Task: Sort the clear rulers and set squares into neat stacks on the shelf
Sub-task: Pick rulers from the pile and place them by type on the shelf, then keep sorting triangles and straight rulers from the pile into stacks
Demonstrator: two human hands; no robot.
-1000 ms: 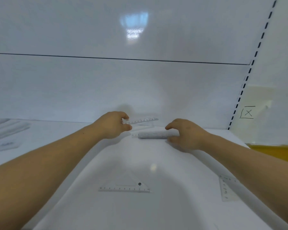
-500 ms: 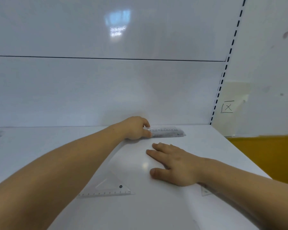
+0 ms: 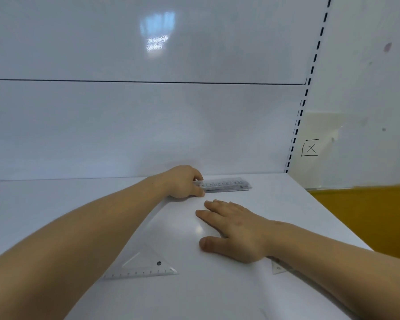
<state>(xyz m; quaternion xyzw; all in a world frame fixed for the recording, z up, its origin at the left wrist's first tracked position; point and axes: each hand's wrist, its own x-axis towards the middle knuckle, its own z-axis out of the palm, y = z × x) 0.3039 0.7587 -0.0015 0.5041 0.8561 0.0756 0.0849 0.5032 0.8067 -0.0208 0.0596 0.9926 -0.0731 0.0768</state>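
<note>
White shelf (image 3: 56,204) meets a glossy white back panel (image 3: 125,125). At the rear, near the panel, lies the ruler stack (image 3: 226,184). The left hand (image 3: 183,181) pinches its left end between thumb and curled fingers. The right hand (image 3: 236,229) rests flat on the shelf, fingers straight, apart from the stack. A set square (image 3: 146,266) lies nearer the front; a second set square (image 3: 278,268) shows partly under the right wrist.

Single head-worn wide-angle view. Close above glossy white shelf board (image 3: 296,204), facing forward and down toward its flat white back panel (image 3: 148,130).
</note>
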